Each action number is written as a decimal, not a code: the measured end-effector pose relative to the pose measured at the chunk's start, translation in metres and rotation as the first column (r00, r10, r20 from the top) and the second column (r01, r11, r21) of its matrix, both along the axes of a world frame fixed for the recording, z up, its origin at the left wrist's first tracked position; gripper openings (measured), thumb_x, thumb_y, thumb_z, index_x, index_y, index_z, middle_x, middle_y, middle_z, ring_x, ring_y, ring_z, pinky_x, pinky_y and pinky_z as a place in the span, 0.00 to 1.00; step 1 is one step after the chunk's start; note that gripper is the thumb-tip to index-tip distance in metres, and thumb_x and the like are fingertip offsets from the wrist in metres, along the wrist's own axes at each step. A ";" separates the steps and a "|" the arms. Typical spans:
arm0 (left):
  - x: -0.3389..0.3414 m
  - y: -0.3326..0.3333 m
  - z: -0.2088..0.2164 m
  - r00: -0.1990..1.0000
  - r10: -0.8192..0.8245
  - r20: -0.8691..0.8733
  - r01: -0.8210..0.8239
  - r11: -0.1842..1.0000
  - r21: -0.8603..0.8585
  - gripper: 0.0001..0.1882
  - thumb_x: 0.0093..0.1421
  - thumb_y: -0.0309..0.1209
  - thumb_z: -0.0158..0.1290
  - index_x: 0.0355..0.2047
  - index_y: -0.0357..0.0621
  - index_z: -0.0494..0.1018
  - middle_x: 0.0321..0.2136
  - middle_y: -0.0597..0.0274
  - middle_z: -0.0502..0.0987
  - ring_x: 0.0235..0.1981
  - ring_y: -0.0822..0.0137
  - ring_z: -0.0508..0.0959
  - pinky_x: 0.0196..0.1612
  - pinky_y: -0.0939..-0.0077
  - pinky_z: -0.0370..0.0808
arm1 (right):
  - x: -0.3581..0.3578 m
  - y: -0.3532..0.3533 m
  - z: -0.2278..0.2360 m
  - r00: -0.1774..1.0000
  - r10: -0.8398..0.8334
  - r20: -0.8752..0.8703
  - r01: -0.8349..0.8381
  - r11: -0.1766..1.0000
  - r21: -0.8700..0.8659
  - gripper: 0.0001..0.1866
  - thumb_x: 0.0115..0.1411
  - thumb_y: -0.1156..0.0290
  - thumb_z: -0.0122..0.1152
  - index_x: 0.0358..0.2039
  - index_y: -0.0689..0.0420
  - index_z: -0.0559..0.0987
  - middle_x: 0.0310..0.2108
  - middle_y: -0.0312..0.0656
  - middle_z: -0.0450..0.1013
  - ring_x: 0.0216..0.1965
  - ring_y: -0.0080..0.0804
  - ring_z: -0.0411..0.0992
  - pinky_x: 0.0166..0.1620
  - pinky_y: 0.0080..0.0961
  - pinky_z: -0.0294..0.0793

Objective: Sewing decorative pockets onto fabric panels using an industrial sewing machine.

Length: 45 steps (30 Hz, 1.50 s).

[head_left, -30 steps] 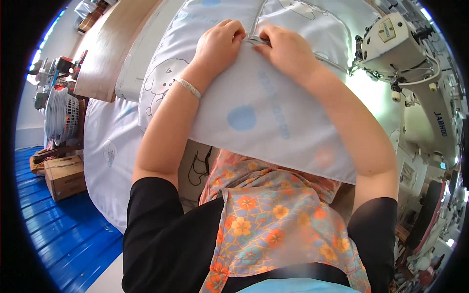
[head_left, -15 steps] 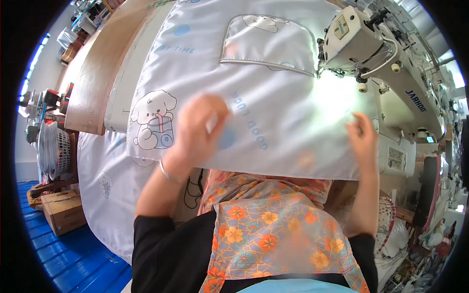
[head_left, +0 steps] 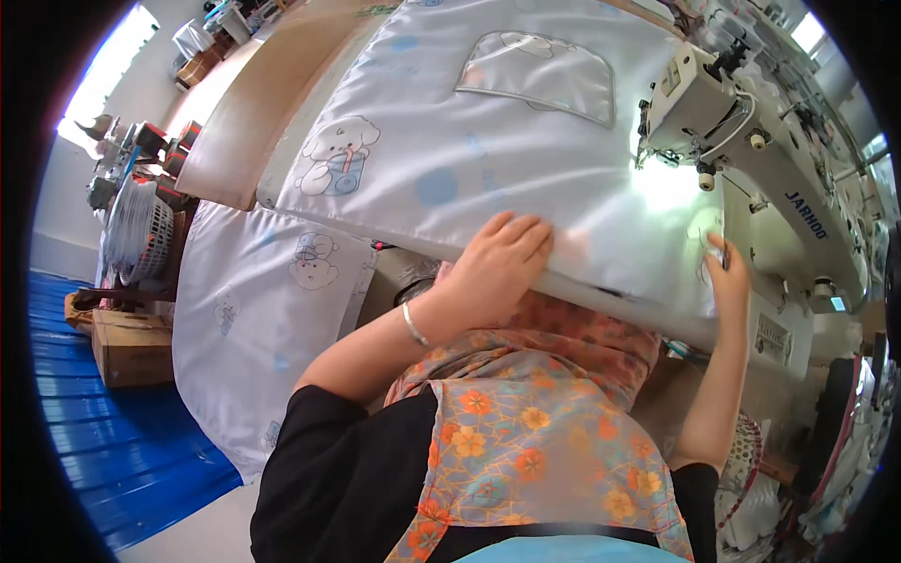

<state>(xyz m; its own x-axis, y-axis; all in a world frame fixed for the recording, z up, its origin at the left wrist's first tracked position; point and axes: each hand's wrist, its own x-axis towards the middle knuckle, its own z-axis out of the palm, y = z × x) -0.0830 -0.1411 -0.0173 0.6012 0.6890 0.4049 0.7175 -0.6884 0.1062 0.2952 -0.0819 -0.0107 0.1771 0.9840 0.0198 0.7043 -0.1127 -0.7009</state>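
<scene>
A white printed cloth (head_left: 394, 202) with cartoon puppies and blue spots lies over the sewing table and under the head of a sewing machine (head_left: 694, 108). A rounded pocket (head_left: 544, 80) with grey binding sits on its far part. My left hand (head_left: 507, 263) lies flat on the cloth at its near edge, fingers stretched forward. At the cloth's right edge, near the machine's lamp glow, my right hand (head_left: 729, 277) is closed, with a small dark thing at its fingertips too small to name. The needle area is washed out by the light.
A second stretch of printed cloth (head_left: 272, 328) hangs at the left beside a wooden board (head_left: 235, 122). Beyond it stand a cardboard box (head_left: 131, 347) and a white basket (head_left: 155, 235) over the blue floor (head_left: 122, 469). Clutter fills the right side.
My left hand has come down and rightward onto the cloth's near edge. The pocket now sits apart from the machine head. The whole view has tilted somewhat.
</scene>
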 end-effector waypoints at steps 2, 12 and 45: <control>0.004 0.023 0.004 0.998 0.056 -0.030 -0.051 0.988 0.147 0.22 0.47 0.30 0.52 0.43 0.33 0.74 0.44 0.55 0.73 0.52 0.59 0.69 0.58 0.64 0.64 | -0.017 0.036 0.002 0.990 0.053 0.134 -0.062 0.996 0.065 0.17 0.58 0.73 0.57 0.48 0.60 0.77 0.44 0.47 0.76 0.46 0.35 0.74 0.51 0.27 0.69; 0.039 0.137 0.005 0.935 0.172 -0.311 -0.171 0.985 0.030 0.13 0.52 0.27 0.51 0.38 0.36 0.76 0.32 0.58 0.76 0.33 0.64 0.79 0.32 0.73 0.77 | 0.006 0.125 -0.021 0.835 -0.155 0.528 -0.106 0.896 0.431 0.13 0.61 0.66 0.50 0.38 0.61 0.77 0.36 0.55 0.76 0.41 0.56 0.73 0.43 0.44 0.71; -0.096 -0.069 -0.090 0.994 0.030 0.102 -0.018 0.992 -0.121 0.24 0.51 0.33 0.58 0.50 0.43 0.72 0.55 0.50 0.68 0.60 0.53 0.66 0.64 0.48 0.55 | 0.058 0.104 -0.016 0.994 0.038 0.101 -0.058 0.976 0.209 0.17 0.66 0.58 0.51 0.48 0.54 0.80 0.31 0.30 0.71 0.27 0.18 0.61 0.30 0.16 0.58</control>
<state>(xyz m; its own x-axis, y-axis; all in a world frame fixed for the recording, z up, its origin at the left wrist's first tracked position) -0.1794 -0.2096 -0.1069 0.5431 0.7500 0.3776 0.7144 -0.6490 0.2616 0.3533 0.0218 -0.0266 0.1170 0.9630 0.2429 0.7703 0.0664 -0.6342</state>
